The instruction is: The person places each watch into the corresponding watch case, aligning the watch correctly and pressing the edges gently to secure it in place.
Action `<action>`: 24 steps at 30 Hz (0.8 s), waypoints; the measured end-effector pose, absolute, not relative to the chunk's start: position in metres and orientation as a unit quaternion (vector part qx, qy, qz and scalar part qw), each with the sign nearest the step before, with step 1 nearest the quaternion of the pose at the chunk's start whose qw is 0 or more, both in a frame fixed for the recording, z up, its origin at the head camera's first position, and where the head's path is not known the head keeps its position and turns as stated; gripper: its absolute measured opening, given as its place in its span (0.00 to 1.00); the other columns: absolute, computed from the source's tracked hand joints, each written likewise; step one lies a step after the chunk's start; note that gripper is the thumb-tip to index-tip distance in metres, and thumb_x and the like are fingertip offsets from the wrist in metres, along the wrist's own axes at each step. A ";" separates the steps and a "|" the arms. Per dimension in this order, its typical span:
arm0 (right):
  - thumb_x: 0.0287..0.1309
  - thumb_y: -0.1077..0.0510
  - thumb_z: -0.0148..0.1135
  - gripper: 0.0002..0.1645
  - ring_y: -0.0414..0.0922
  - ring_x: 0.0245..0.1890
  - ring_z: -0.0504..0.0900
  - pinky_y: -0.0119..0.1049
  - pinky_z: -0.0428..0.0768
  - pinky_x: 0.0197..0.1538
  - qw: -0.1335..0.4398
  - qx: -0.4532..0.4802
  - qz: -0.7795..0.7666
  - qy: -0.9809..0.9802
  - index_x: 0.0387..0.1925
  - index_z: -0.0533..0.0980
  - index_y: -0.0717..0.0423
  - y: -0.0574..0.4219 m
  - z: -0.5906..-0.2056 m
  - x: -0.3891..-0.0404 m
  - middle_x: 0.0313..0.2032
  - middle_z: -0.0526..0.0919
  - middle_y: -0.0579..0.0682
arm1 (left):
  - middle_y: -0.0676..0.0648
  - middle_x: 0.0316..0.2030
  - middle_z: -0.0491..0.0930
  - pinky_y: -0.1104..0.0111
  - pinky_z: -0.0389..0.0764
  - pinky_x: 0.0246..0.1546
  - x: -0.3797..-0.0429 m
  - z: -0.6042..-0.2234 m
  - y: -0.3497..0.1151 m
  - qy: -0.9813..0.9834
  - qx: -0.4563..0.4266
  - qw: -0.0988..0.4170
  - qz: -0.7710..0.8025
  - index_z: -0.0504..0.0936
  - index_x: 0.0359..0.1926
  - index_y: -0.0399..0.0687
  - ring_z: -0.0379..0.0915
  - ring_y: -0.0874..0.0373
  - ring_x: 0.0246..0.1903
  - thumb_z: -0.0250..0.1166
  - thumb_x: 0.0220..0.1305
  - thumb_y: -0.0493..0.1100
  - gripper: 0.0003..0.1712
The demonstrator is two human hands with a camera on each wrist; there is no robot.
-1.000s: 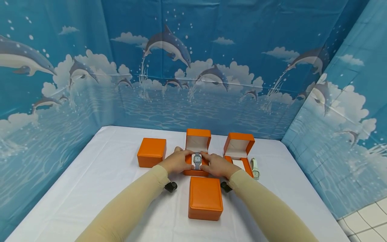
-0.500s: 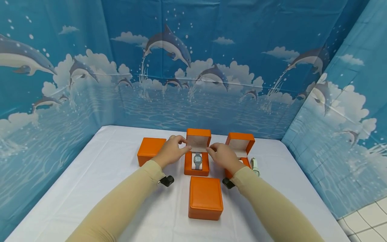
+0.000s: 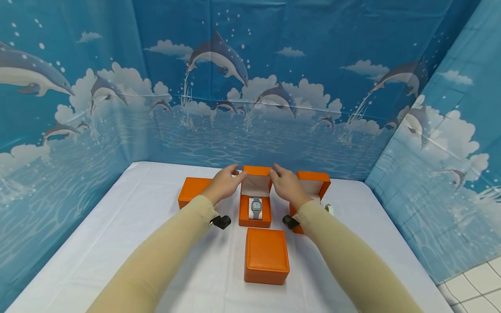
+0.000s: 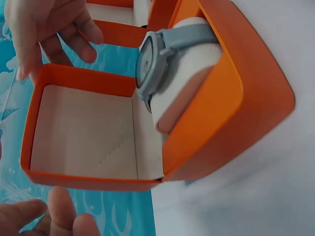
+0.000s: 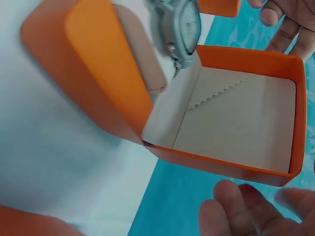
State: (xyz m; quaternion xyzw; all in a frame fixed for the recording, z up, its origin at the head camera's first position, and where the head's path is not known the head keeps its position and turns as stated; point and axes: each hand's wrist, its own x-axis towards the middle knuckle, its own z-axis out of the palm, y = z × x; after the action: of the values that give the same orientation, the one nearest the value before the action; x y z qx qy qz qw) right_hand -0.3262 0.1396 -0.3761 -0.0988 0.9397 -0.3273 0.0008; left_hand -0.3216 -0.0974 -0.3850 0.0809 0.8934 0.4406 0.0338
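A grey-blue wristwatch [image 3: 256, 206] sits round a white cushion [image 4: 197, 64] inside the middle orange watch box [image 3: 243, 218], whose pale-lined lid [image 3: 257, 171] stands raised. At the lid's left side is my left hand [image 3: 224, 186], its fingers loosely bent beside the rim. My right hand [image 3: 287, 187] is at the lid's right side in the same way. In the left wrist view, the left fingertips [image 4: 61, 211] lie close by the lid's edge; whether they touch it I cannot tell. The right wrist view has the right fingertips [image 5: 229, 201] just off the opposite edge.
In front stands a closed orange box [image 3: 267, 256]. Another closed box [image 3: 193, 189] is at the left, partly behind the left hand. A raised-lid box [image 3: 315, 178] stands at the right, partly hidden, with a pale green watch [image 3: 329, 209] beside it. A dolphin-print curtain [image 3: 250, 139] backs the white table [image 3: 148, 208].
Both hands leave the watch and its cushion in the middle box, rise apart, and move up to the two sides of the raised lid. The boxes stay in place.
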 end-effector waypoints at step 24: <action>0.82 0.40 0.48 0.35 0.43 0.11 0.57 0.34 0.64 0.21 0.031 -0.063 -0.366 0.928 0.82 0.60 0.46 0.141 -0.375 -0.329 0.22 0.78 0.53 | 0.44 0.69 0.76 0.49 0.78 0.68 -0.328 -0.387 -0.088 0.893 0.073 0.005 0.443 0.72 0.76 0.53 0.76 0.46 0.67 0.56 0.80 0.61 0.32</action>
State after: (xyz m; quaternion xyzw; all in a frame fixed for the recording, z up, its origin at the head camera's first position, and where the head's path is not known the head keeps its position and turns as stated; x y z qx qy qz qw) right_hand -0.3295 0.1411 -0.3747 -0.0635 0.9278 -0.3665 0.0308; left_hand -0.3277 -0.0881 -0.3865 0.0734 0.8933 0.4434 0.0054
